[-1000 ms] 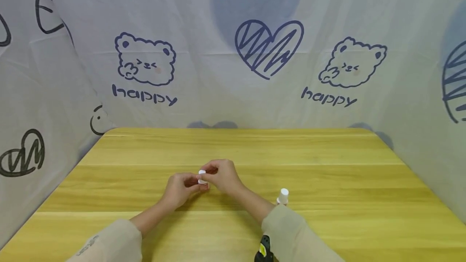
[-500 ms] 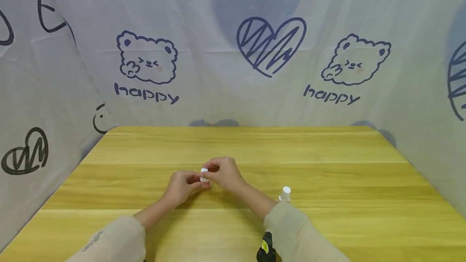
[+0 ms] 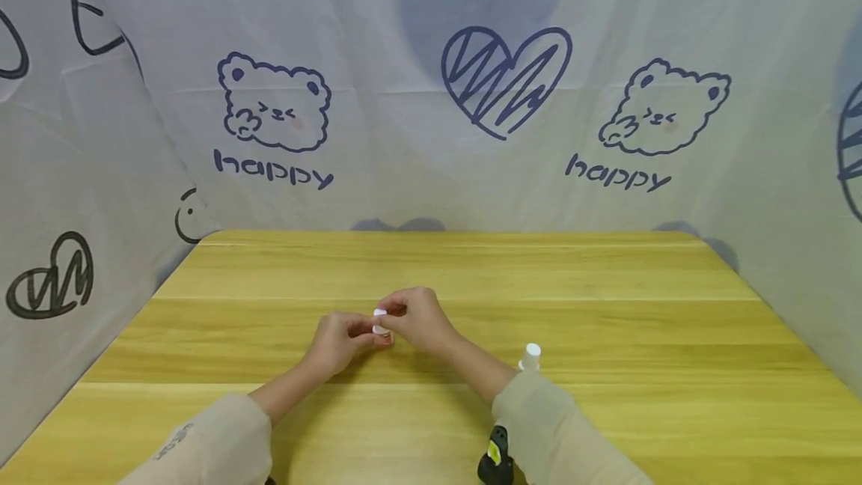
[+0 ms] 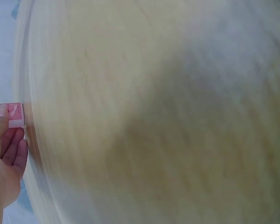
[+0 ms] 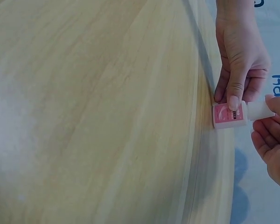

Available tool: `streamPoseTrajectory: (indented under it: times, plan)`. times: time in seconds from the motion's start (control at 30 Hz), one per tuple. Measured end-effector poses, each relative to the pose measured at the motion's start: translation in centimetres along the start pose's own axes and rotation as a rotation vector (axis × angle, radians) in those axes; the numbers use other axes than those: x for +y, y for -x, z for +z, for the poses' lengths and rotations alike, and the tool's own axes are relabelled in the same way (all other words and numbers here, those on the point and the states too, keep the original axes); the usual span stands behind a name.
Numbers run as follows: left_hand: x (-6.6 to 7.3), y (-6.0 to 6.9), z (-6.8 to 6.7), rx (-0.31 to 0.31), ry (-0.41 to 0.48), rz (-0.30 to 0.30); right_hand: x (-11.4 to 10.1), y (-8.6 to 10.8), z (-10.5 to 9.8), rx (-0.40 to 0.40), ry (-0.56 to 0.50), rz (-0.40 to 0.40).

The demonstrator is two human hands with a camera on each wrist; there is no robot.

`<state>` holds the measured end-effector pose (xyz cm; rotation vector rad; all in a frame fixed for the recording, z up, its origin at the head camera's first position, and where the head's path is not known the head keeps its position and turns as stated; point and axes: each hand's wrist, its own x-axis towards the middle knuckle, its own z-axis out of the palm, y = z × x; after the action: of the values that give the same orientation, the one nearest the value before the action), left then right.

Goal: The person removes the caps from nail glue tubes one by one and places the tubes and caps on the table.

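A small bottle [image 5: 230, 115] with a pink label and a white cap [image 5: 260, 110] stands upright on the wooden table, left of its middle in the head view. My left hand [image 3: 335, 344] grips the bottle's body, thumb across the label. The white cap is pinched between the thumb and fingers of my right hand [image 3: 419, 320]. In the left wrist view the pink label [image 4: 15, 112] shows beside my left thumb, and the cap is out of sight there. Whether the cap is seated on the bottle, I cannot tell.
A second white-capped bottle [image 3: 531, 356] stands on the table [image 3: 606, 410], just beyond my right sleeve, its lower part hidden. A black and yellow item [image 3: 495, 456] is at my right sleeve. Printed cloth [image 3: 404, 133] hangs behind the table and at both sides.
The whole head view has shifted slightly, with the scene sliding a little up and to the right. Both hands keep their hold on the bottle and cap.
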<state>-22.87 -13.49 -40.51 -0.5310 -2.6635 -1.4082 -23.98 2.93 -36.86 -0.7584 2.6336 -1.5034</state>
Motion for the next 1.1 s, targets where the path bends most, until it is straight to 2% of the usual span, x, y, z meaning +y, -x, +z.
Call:
streamPoseTrajectory:
  times: [0.23, 0.6, 1.1]
  plan:
    - [0.18, 0.04, -0.02, 0.009, -0.016, -0.028, 0.04, -0.14, -0.08, -0.030, -0.014, -0.003]
    - [0.24, -0.08, -0.04, 0.020, -0.021, -0.027, 0.14, -0.20, -0.35, -0.079, -0.047, 0.005]
    - [0.57, -0.17, 0.09, 0.032, -0.040, -0.085, 0.37, -0.08, -0.33, 0.023, -0.046, 0.004]
